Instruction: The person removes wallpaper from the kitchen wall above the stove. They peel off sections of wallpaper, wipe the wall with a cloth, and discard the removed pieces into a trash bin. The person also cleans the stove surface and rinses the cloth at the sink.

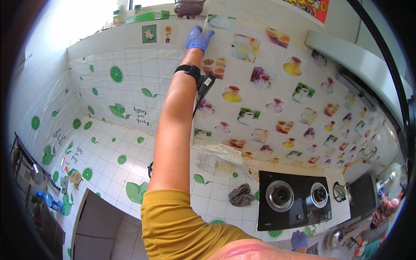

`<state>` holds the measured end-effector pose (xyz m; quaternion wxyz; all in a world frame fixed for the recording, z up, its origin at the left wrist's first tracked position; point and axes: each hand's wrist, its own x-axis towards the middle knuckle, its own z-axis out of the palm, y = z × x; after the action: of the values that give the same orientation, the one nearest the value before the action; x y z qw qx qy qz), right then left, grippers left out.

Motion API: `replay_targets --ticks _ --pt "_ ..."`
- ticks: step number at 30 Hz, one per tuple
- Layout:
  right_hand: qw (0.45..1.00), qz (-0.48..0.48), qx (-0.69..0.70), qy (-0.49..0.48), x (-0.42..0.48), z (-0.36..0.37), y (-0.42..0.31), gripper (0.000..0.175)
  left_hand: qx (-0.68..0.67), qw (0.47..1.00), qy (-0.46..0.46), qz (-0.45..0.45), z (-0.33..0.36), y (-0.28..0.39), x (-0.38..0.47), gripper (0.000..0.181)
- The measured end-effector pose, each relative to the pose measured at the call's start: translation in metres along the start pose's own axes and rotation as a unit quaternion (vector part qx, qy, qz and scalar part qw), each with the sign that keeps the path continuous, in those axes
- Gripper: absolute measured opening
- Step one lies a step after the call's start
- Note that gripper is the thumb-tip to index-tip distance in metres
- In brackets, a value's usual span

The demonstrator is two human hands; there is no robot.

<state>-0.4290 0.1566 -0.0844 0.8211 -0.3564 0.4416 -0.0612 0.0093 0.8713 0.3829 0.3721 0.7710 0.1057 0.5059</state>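
My left hand (198, 39), in a blue glove, reaches up to the wall corner, with fingers and thumb apart at the upper left edge of the teacup-patterned wall covering (224, 107). I see nothing held in it. A black strap with a small device (204, 83) is around that forearm. My right hand (299, 240), also gloved in blue, hangs low by the counter's front edge, below the black two-burner gas hob (295, 200); its fingers look slightly apart and no object shows in it. A crumpled striped cloth (241, 195) lies left of the hob.
On the window ledge are a green box (147, 17) and a dark pot (189, 8). A spray bottle (73, 175) and a blue-capped bottle (50, 201) stand on the left counter. The range hood (364, 57) juts out at upper right. Another person (386, 208) is at far right.
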Motion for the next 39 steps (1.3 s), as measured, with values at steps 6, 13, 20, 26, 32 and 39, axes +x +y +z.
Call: replay_targets --ticks 6,13,20,26,32,39 --pt "1.0 0.008 -0.007 -0.011 0.01 -0.003 0.002 0.038 -0.068 0.994 -0.031 0.075 0.01 -0.023 0.023 0.045" --pt "1.0 0.021 0.015 0.013 0.006 -0.004 0.004 0.039 -0.212 0.973 -0.032 0.08 0.005 -0.002 0.025 0.049" --pt "0.999 0.012 -0.024 -0.044 0.014 -0.01 0.005 0.043 -0.243 0.965 -0.09 0.036 -0.014 0.047 0.026 0.045" --pt "0.999 0.022 0.03 0.016 0.001 -0.039 0.007 0.041 -0.144 0.956 -0.014 0.254 0.025 0.023 -0.017 0.03" --pt "0.999 0.047 0.014 0.014 -0.007 -0.024 0.021 0.038 -0.021 0.976 0.049 0.213 0.018 0.018 -0.013 0.03" --pt "0.999 0.042 0.028 0.008 0.001 -0.046 0.019 0.037 0.115 0.965 -0.141 0.186 0.005 0.008 -0.081 0.041"
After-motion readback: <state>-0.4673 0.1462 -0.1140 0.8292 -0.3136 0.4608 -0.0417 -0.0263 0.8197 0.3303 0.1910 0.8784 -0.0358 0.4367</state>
